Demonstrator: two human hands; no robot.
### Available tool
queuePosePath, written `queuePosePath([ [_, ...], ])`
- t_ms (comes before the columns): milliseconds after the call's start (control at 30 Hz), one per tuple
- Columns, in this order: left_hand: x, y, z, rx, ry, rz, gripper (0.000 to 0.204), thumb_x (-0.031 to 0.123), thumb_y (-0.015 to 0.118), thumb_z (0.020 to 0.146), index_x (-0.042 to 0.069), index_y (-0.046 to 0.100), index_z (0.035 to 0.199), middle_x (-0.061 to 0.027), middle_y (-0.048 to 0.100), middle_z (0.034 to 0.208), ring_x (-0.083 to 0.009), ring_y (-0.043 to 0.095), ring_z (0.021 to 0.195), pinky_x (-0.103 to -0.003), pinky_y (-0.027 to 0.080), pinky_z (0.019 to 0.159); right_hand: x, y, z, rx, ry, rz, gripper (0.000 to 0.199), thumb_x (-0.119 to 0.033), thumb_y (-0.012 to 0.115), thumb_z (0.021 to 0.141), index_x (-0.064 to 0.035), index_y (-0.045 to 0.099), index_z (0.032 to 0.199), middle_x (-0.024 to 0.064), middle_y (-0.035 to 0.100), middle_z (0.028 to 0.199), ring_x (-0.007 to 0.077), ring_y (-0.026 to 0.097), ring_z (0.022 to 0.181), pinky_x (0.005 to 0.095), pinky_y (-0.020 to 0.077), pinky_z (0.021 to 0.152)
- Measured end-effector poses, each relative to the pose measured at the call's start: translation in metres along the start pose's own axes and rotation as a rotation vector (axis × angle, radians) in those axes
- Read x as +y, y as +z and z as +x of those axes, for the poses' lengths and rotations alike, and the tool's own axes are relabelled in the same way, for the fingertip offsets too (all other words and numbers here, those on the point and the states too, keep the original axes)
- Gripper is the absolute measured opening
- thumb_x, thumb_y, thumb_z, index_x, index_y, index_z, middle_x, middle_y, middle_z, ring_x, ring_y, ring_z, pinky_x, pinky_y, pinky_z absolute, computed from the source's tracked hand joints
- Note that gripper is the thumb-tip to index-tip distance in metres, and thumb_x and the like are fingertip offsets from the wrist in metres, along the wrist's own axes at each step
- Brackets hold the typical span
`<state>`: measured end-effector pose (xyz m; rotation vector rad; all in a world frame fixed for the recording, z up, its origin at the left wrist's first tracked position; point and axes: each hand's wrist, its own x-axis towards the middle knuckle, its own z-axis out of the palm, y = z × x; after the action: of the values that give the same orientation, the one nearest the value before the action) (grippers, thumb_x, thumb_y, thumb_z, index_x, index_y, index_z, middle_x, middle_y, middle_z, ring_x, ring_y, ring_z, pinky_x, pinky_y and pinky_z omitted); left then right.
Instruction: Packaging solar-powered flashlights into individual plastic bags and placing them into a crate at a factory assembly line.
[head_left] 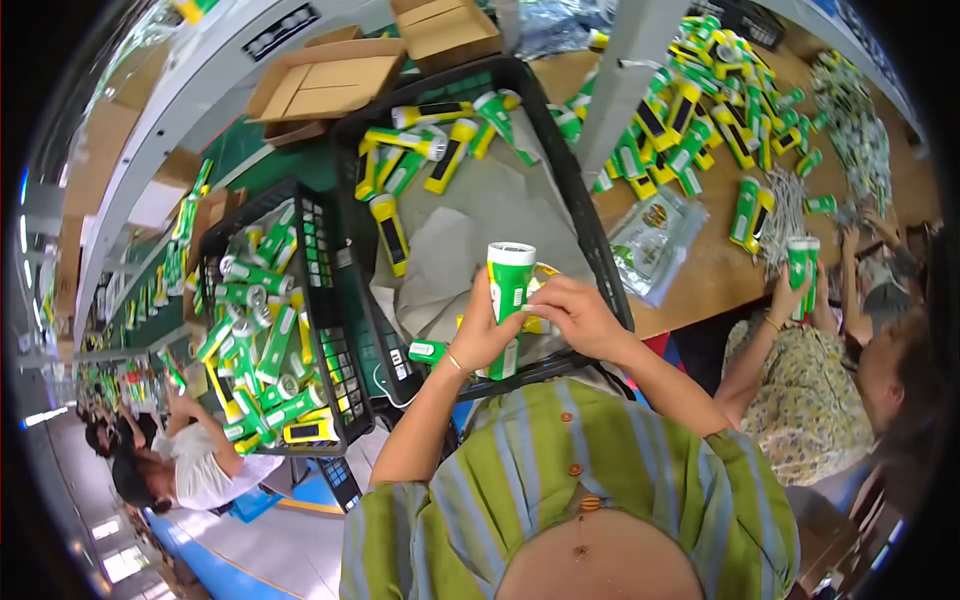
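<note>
Both hands are up over the near edge of the big black crate (600,262), and between them stands a green and white flashlight (509,300), upright, lens end at the top. The left hand (482,335) is wrapped around the lower body of it, fingers closed on the barrel; the right hand (575,315) is curled against its side, fingertips pressed on a yellow part (537,322) just behind the flashlight, though how that part sits is hidden by the fingers. So this one is in hand and, by my reading, not finished. Inside the crate, beyond the hands, a loose batch of green and yellow flashlights (430,150) lies on grey paper, and that looks like the stock waiting its turn. To the left of the crate a smaller black basket (335,330) is packed full of flashlights, perhaps the done pile, but I cannot tell for sure. To the right of the crate, across the wooden table (700,275), a co-worker's hands (800,285) hold another flashlight, with a big heap (700,110) more beyond. Plenty left, I'd judge.
</note>
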<state>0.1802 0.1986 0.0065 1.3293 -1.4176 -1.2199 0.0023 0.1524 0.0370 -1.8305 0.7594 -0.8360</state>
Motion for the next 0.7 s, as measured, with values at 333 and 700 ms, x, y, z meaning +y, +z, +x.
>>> queuePosePath([
  [333, 0.030, 0.025, 0.006, 0.024, 0.150, 0.175, 0.058, 0.004, 0.053, 0.075, -0.003, 0.028, 0.126, -0.0207, 0.041, 0.109, -0.0366, 0.042, 0.101, -0.040, 0.034, 0.090, 0.008, -0.004, -0.015, 0.117, -0.012, -0.151, 0.008, -0.008, 0.059, 0.080, -0.0018, 0.062, 0.084, 0.0123, 0.055, 0.076, 0.0289, 0.055, 0.070, 0.0360, 0.0444, 0.062],
  [700, 0.025, 0.036, 0.010, 0.280, 0.353, 0.397, 0.041, 0.010, 0.048, 0.085, -0.006, 0.038, 0.121, -0.0223, 0.047, 0.097, -0.0372, 0.048, 0.087, -0.039, 0.040, 0.078, 0.000, -0.025, -0.002, 0.112, 0.177, -0.386, 0.018, -0.016, 0.066, 0.074, -0.0019, 0.062, 0.084, 0.0162, 0.059, 0.078, 0.0339, 0.058, 0.073, 0.0392, 0.0455, 0.062],
])
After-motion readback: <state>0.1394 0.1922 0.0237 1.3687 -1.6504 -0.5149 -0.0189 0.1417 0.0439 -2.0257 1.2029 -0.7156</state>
